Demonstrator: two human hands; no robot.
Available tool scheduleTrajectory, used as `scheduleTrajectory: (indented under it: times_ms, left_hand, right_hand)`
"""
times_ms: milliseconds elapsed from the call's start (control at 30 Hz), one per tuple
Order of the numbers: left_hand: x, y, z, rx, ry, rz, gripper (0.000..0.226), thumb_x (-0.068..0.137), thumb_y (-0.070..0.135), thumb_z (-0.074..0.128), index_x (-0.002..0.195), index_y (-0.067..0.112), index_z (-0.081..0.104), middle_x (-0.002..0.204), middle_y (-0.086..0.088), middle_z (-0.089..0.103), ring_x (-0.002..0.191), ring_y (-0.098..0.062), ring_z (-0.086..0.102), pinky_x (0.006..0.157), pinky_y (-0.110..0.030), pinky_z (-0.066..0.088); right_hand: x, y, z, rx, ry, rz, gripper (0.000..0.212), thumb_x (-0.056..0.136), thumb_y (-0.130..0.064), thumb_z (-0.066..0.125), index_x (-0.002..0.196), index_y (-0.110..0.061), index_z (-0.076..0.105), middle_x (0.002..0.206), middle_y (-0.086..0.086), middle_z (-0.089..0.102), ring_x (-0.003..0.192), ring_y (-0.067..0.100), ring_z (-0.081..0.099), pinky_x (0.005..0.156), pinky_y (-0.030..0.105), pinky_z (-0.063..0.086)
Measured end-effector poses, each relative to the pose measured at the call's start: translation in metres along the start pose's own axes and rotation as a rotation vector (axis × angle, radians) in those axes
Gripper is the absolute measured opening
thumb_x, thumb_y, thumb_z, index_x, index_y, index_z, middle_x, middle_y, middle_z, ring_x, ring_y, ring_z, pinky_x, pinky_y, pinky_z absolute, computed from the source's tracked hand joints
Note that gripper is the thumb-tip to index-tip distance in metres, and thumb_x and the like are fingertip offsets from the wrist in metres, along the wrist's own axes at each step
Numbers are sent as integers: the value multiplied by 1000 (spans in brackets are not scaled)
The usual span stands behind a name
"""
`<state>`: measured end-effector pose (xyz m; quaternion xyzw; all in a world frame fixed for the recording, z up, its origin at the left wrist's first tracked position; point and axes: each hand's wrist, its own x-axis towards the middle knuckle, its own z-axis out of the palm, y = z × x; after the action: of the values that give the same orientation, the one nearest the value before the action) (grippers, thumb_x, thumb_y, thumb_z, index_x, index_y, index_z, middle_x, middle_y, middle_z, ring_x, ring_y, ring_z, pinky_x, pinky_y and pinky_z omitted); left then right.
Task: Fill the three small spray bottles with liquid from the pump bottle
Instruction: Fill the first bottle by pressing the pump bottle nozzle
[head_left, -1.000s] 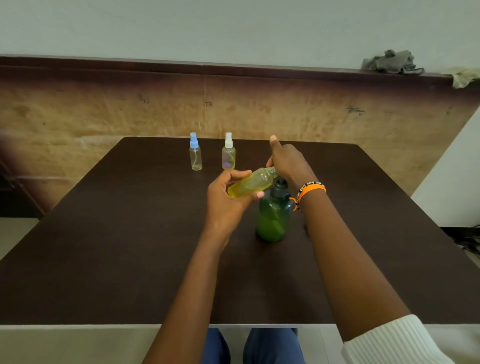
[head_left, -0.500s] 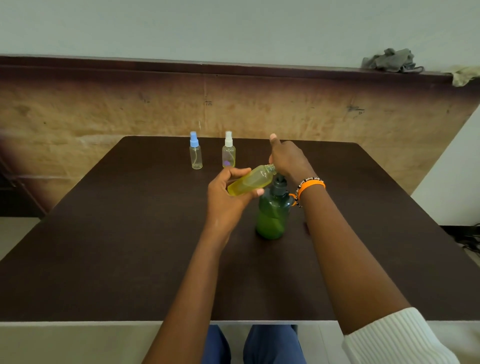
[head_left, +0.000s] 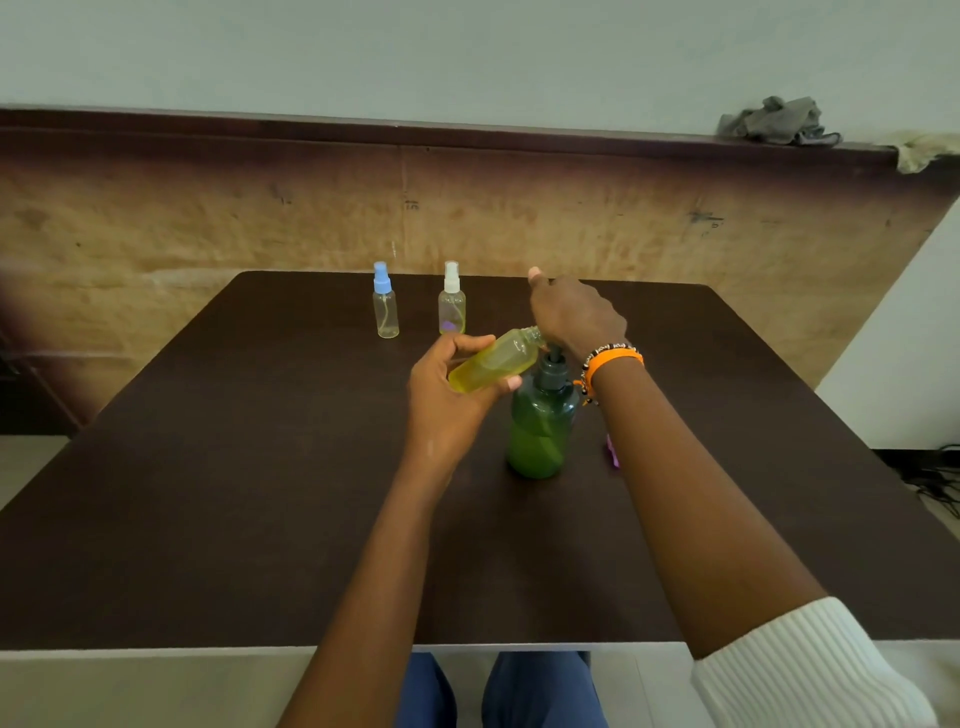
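Note:
The green pump bottle (head_left: 540, 431) stands upright near the middle of the dark table (head_left: 234, 467). My right hand (head_left: 576, 317) lies over its pump head, fingers curled down around it and thumb pointing away. My left hand (head_left: 447, 400) grips a small uncapped bottle (head_left: 493, 364) of yellow liquid, tilted with its mouth up under the right hand, where the nozzle is hidden. Further back stand a small spray bottle with a blue cap (head_left: 385, 306) and one with a white cap (head_left: 452, 304), both capped and upright.
A small purple piece (head_left: 613, 451) lies on the table just right of the pump bottle, partly behind my right forearm. A wooden panel wall rises behind the table, with crumpled cloths (head_left: 774, 122) on its ledge at the far right.
Both hands keep their holds on the tilted bottle and the pump head. The view has shifted slightly; nothing else has visibly moved.

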<state>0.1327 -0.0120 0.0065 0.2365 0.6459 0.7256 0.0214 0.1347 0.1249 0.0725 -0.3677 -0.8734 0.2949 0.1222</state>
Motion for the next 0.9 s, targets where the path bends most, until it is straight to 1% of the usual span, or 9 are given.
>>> scheduleTrajectory:
  times_ms: [67,200,367,467,600,667,800,900]
  left_hand:
    - [1,-1,0,6,-5,-7,36,66,-5,78,95,11,64,105,-7,70,93,-13,66,79,-22,54]
    - [-2,-3,-1,10,-17,-16,37,65,-3,79,92,16,64,103,-5,70,94,-13,67,79,-24,55]
    - [-5,3,-1,7,-12,-17,36,65,-3,79,91,17,64,102,-3,70,91,-10,66,71,-14,51]
    - [-5,4,0,-3,-9,-12,36,66,-4,79,90,17,63,99,-1,70,88,-8,65,69,-12,50]
    - [-3,2,0,2,-7,-20,36,65,-3,79,92,16,64,103,-4,70,89,-9,66,75,-19,53]
    - [-3,1,-1,9,-4,-25,36,65,-3,79,93,14,64,103,-4,70,90,-9,66,77,-21,54]
    - [-5,2,-1,9,-9,-21,36,66,-3,79,96,11,65,103,-2,70,87,-3,65,73,-14,51]
    - [-4,4,0,17,-7,-20,36,66,-3,79,96,10,64,102,-2,69,83,2,63,69,-10,48]
  right_hand:
    - [1,2,2,32,-5,9,57,99,-48,19,125,-9,52,132,14,52,120,35,48,103,47,34]
    - [-4,7,5,38,-13,11,56,99,-48,20,121,-8,53,128,14,55,117,34,50,101,47,37]
    - [-10,2,0,5,-2,-9,58,99,-49,18,120,-8,54,128,14,55,116,34,50,101,47,37]
    - [-11,-1,-3,-2,-10,-4,62,98,-51,17,122,-8,54,127,15,55,116,34,51,99,45,37]
    - [-9,4,1,119,19,-8,58,99,-50,20,114,-8,56,121,12,58,108,32,53,87,40,38]
    - [-10,6,2,136,25,-9,56,99,-50,21,112,-9,56,120,11,58,104,30,53,84,39,38]
    - [-13,4,0,101,11,-23,59,99,-51,19,113,-9,56,121,12,57,108,32,53,90,42,39]
    - [-14,0,-3,72,-8,-31,63,98,-53,16,112,-8,57,121,13,58,105,31,54,93,43,40]
